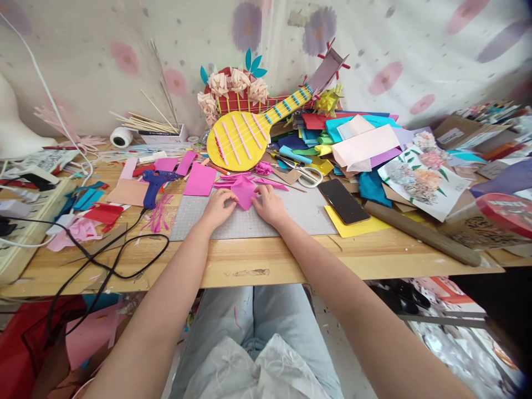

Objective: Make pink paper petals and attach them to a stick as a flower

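Between my hands is a bright pink piece of craft paper (244,192), pointed at its lower end. My left hand (220,208) is closed on its left edge, fingers curled toward the thumb. On the opposite edge, my right hand (268,205) pinches the paper with thumb and fingertips. Under both lies a grey gridded cutting mat (307,213). More pink cut pieces (226,182) lie just behind the hands, and a pink rectangle of paper (199,179) rests to the left. A small rolled pink paper flower (263,168) sits farther back.
A blue glue gun (154,185) with a looping black cord stands at left. Scissors (310,176), a phone (343,200) and a wooden stick (421,233) lie at right. Behind stands a yellow lute-shaped craft (238,141); stacked coloured sheets (366,145) fill the back right.
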Available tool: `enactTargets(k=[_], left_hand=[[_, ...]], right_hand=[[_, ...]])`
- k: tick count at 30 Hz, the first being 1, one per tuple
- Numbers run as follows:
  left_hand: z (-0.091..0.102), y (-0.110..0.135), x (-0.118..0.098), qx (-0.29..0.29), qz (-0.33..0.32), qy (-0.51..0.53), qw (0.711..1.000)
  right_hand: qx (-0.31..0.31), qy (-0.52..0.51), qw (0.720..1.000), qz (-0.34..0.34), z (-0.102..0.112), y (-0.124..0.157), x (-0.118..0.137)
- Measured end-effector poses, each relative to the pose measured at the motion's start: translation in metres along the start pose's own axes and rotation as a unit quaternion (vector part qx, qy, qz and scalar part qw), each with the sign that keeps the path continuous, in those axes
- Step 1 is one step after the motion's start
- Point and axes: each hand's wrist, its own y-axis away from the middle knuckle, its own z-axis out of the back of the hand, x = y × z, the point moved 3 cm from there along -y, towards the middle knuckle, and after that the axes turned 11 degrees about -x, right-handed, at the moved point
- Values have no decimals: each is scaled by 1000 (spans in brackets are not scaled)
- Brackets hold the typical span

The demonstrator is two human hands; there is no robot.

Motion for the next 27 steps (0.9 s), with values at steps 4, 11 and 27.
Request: enactTargets(k=[4,11,27], left_hand=[[-1,0,-6,4,-35,-8,999],[-10,-3,-7,35,-43,-63,996],[-20,-4,-16,41,-84,-167,981]], right_hand=[[20,-90,994,58,1,2,2],[74,-114,990,34,-1,2,3],[50,-91,994,-36,-7,-4,1]])
